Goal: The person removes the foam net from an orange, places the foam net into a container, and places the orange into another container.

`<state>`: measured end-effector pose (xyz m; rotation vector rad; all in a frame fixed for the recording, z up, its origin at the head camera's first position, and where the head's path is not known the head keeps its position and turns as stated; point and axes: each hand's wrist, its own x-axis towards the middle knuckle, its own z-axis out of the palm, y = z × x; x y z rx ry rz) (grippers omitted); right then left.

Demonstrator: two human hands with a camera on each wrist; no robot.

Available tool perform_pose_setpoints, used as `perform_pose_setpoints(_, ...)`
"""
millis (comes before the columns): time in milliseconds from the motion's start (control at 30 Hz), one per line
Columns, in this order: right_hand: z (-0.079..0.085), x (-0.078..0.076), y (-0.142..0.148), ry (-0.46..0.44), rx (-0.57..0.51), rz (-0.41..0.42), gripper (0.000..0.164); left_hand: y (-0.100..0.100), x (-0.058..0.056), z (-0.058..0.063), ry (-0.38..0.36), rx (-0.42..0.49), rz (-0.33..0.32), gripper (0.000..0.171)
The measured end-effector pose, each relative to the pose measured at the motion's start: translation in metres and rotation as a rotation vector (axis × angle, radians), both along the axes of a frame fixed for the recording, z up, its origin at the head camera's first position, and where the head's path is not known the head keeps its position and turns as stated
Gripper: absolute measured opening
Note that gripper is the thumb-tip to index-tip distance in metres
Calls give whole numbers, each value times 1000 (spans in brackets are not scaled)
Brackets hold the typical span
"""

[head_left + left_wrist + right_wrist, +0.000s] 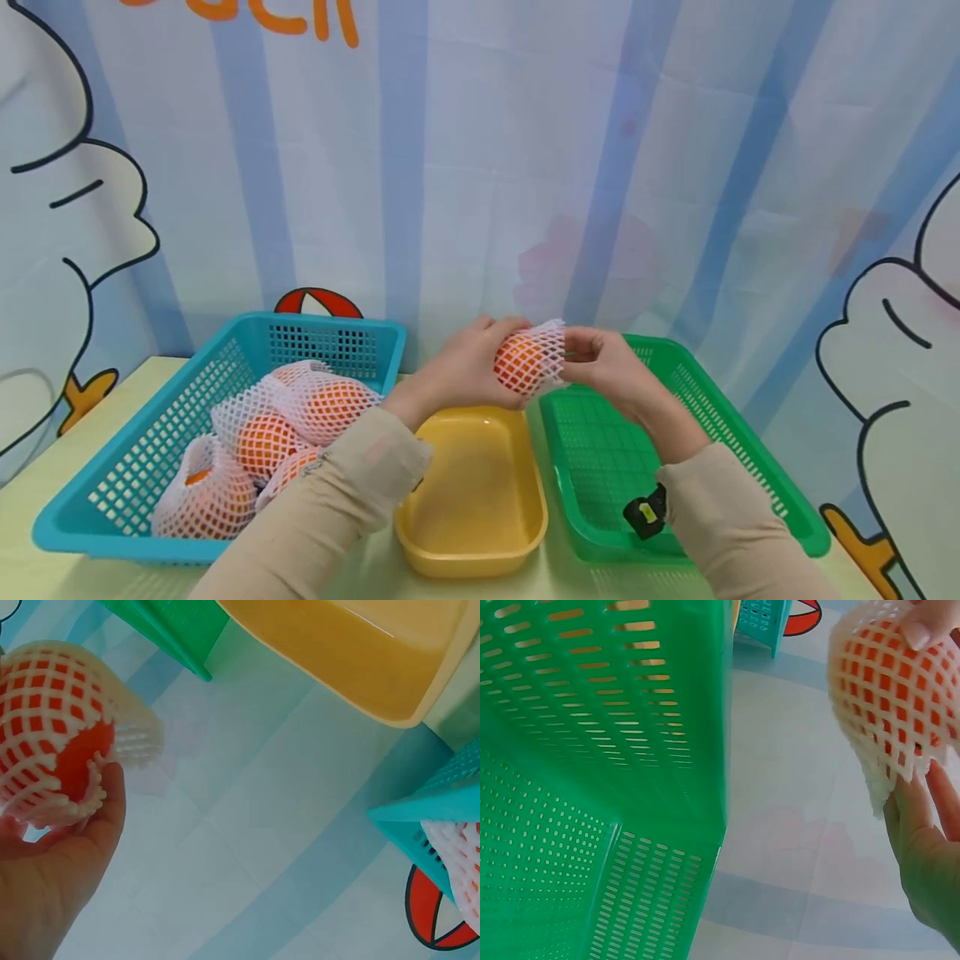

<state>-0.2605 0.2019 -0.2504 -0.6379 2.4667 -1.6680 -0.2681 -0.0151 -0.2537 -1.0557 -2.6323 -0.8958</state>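
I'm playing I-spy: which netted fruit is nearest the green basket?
The fruit the left hand grips; the other fruits lie in the blue basket, farther off.

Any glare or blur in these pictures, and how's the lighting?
Head view: soft, fairly even light, with the netted fruit distinct; left wrist view: dimmer, with a thin bright glint on the yellow tray; right wrist view: no strong glare or obvious blur, part of the green basket in darker shade.
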Motion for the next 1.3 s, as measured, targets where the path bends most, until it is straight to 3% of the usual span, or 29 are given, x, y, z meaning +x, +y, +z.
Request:
perform_pose_setpoints(167, -3, -2, -1, -48, -33, 86, 55, -1, 1, 0, -13, 70, 7, 84)
perform_pose_setpoints(333, -6, -2, -3, -53, -47, 122, 60, 3, 4, 1, 18, 49, 12, 85)
perform_pose_setpoints(700, -7, 2, -18, -45, -24, 46, 62, 11, 7, -3, 28, 93, 27, 88)
perform_pose_setpoints(933, -8, 3, -20, -32, 0, 8, 59, 6, 5, -3, -21, 96, -23, 90)
perform_pose_setpoints(1100, -8, 2, -19, -40, -10, 17, 58, 2, 3, -4, -31, 77, -33, 90)
perform_pose_setpoints(1300, -3, 4, -17, -65, -31, 64, 64, 9, 7, -1, 22, 83, 3, 90)
